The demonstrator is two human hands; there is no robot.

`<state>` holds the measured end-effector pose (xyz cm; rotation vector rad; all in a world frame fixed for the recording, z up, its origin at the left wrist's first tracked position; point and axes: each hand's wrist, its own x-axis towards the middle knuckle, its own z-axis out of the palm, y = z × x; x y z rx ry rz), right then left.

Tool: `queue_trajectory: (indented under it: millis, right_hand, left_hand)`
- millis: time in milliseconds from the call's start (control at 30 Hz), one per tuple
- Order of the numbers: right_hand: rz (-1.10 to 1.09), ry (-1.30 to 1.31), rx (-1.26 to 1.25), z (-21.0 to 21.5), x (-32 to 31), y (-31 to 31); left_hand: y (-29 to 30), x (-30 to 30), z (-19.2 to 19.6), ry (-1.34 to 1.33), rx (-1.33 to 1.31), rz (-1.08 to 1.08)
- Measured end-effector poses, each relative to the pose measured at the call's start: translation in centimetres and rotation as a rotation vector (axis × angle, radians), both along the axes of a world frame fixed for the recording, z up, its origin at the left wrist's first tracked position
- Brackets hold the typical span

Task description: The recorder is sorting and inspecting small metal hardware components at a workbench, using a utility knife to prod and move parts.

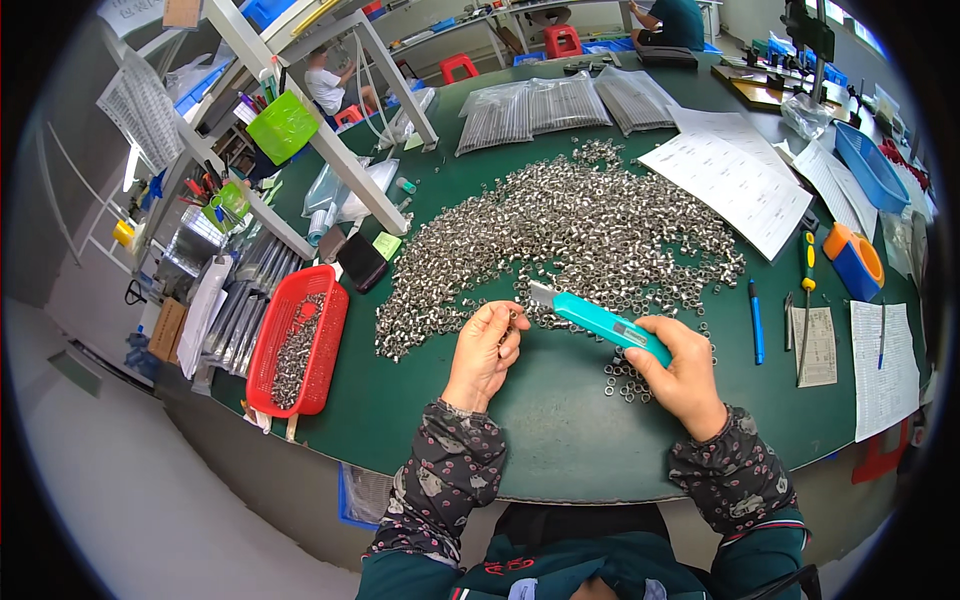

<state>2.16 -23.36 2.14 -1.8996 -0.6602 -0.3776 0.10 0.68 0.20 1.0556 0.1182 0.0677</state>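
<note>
In my right hand [680, 370] is a teal utility knife [605, 322], its wide blade [542, 294] out and pointing left toward my other hand. My left hand [484, 350] is closed in a pinch, with a small metal ring [512, 314] partly showing at the fingertips. The blade tip is just right of those fingers, apart from them. Beyond both hands spreads a large heap of small shiny metal rings [560, 225]. A smaller group of loose rings [622, 384] lies beside my right hand, partly hidden by it.
A red basket [335, 345] holding rings stands at left on the green table [560, 450]. Right lie a blue pen [756, 325], a yellow-handled screwdriver [807, 260], an orange-and-blue tape dispenser [853, 262] and papers [735, 185]. Bagged metal rods [560, 104] lie at the back.
</note>
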Motion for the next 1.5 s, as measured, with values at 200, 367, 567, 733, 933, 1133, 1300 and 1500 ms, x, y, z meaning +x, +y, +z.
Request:
queue_trajectory:
  millis: [200,367,567,733,933,1133,1300,1500]
  right_hand:
    - [0.028,0.129,-0.077,-0.1,-0.1,0.0]
    - [0.098,0.327,-0.064,-0.1,0.2,-0.1]
    - [0.156,0.421,-0.073,-0.3,0.2,-0.2]
    - [0.193,0.434,-0.067,-0.5,0.3,-0.1]
    - [0.001,-0.004,-0.215,0.0,-0.4,0.0]
    - [-0.045,-0.05,0.087,0.1,0.2,-0.1]
    - [-0.024,0.165,0.177,0.6,0.4,-0.6]
    - [-0.035,0.228,0.23,1.0,0.4,-0.7]
  left_hand:
    - [-0.1,-0.1,0.5,-0.011,-0.055,-0.004]
    - [0.0,0.0,0.3,-0.042,-0.095,-0.029]
    - [0.0,0.0,0.2,-0.049,-0.088,-0.026]
    - [0.0,-0.1,0.0,-0.064,-0.03,-0.032]
    - [0.0,0.1,-0.3,-0.07,0.063,-0.061]
    - [0.0,0.1,-0.3,-0.022,-0.11,-0.042]
    - [0.0,0.0,-0.3,-0.053,-0.107,-0.053]
    - [-0.1,0.0,-0.4,-0.05,-0.117,-0.097]
